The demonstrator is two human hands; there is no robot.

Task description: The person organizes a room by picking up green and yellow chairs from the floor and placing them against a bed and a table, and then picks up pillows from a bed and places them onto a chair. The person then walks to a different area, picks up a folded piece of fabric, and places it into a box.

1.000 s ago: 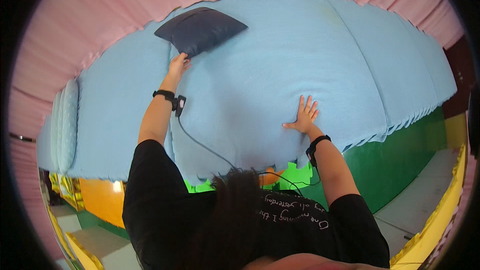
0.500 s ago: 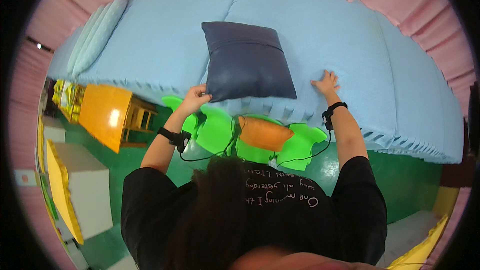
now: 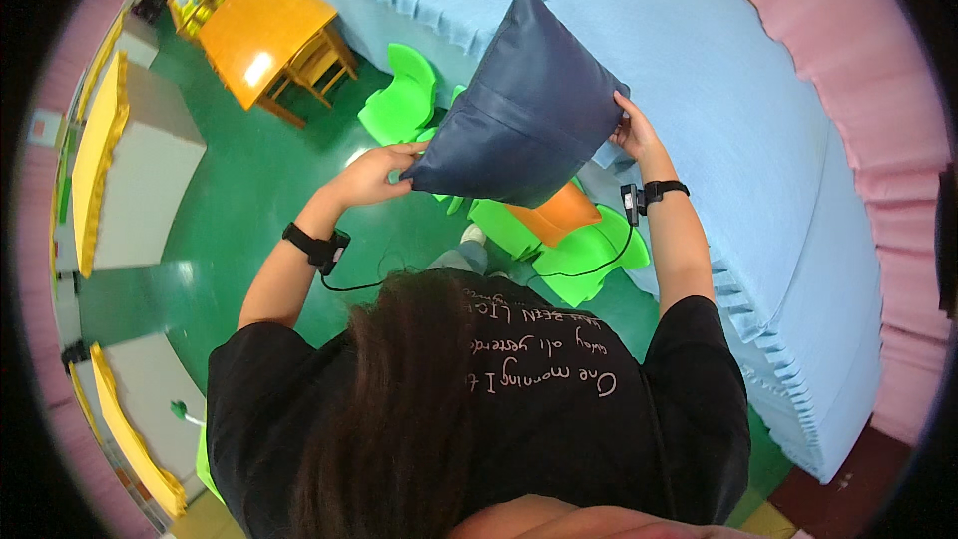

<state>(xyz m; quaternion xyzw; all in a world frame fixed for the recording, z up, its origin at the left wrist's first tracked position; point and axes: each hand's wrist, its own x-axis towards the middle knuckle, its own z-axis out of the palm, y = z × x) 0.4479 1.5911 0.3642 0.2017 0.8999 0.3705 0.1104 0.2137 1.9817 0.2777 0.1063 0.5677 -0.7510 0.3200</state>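
A dark navy square cushion point(image 3: 529, 105) with a seam across its middle is held up in front of me, clear of the bed. My left hand point(image 3: 374, 175) pinches its lower left corner. At its right corner, my right hand point(image 3: 637, 128) grips the edge, thumb and fingers around it. The cushion hangs tilted, one corner pointing away from me, and hides part of the green chairs below. An orange cushion point(image 3: 561, 215) lies on one green chair point(image 3: 596, 258) beneath it.
To the right stretches the bed with a light blue cover point(image 3: 718, 70), its ruffled edge hanging down. Another green chair point(image 3: 401, 100) stands at the left by a wooden table point(image 3: 264, 35). White cabinets with yellow-trimmed tops point(image 3: 150, 140) line the left side. Pink curtains point(image 3: 848, 50) hang around.
The navy cushion has come up off the bed and turned. My right hand, earlier spread on the blue cover, now grips the cushion. My view has swung left.
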